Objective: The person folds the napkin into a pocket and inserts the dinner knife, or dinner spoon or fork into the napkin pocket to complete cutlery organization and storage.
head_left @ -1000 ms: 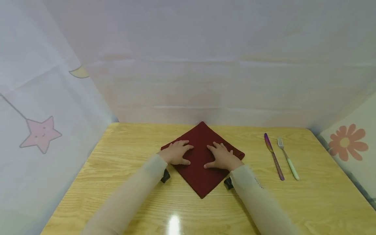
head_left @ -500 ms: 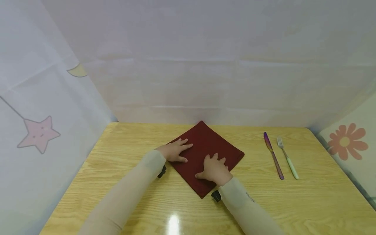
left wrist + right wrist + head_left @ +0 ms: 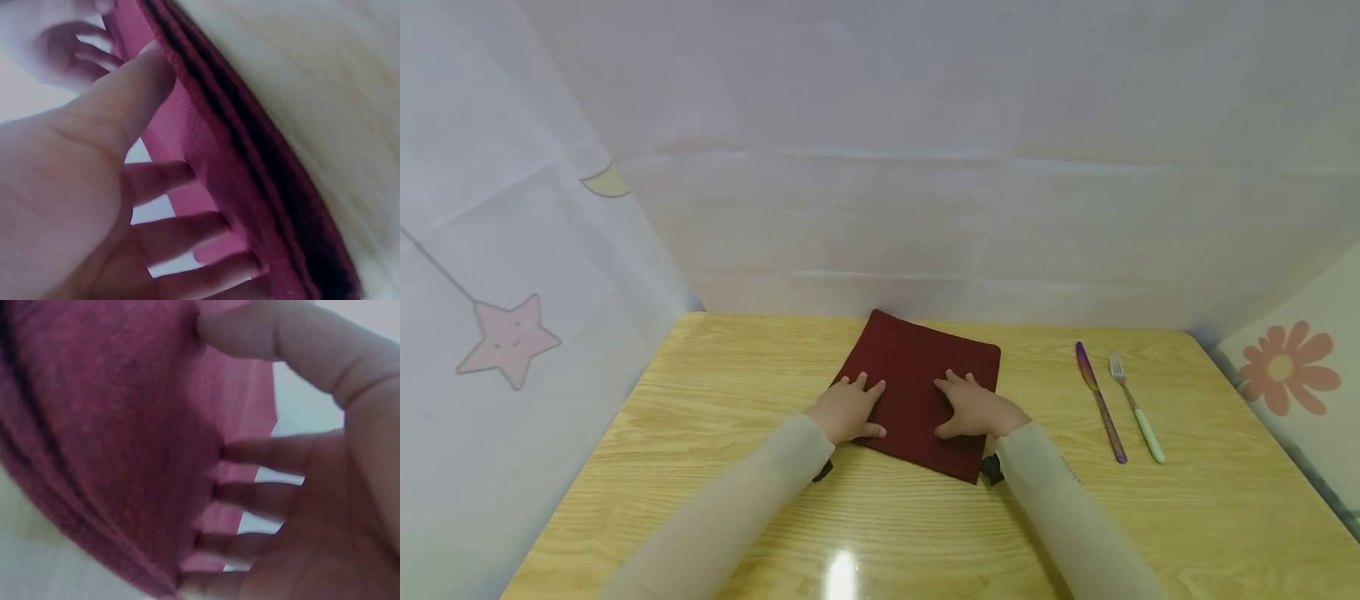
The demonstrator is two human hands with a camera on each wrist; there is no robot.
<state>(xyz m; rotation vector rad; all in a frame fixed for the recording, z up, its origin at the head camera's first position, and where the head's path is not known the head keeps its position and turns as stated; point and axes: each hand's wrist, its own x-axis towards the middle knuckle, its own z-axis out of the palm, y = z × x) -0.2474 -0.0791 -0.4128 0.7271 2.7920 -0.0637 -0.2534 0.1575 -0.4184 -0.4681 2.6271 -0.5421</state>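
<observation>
A dark red cloth [image 3: 913, 392], folded into a square of several layers, lies a little askew on the wooden table. On its left part rests my left hand [image 3: 846, 410], fingers spread. My right hand [image 3: 973, 408] presses on the right part with its fingers apart. The left wrist view shows the stacked edges of the folded cloth [image 3: 231, 137] beside the thumb, and the fingertips touching the top layer. In the right wrist view, the fingertips of the right hand [image 3: 300, 487] press into the cloth's surface, making small dents.
Right of the cloth lie a purple knife [image 3: 1101, 402] and a fork [image 3: 1137, 408] with a pale green handle, side by side. A pale fabric backdrop [image 3: 880, 233] stands along the table's [image 3: 722, 367] far edge and at both sides.
The cloth has turned from a diamond to a nearly straight square. The right hand moved toward me, then back out to the right; the left hand shifted slightly nearer.
</observation>
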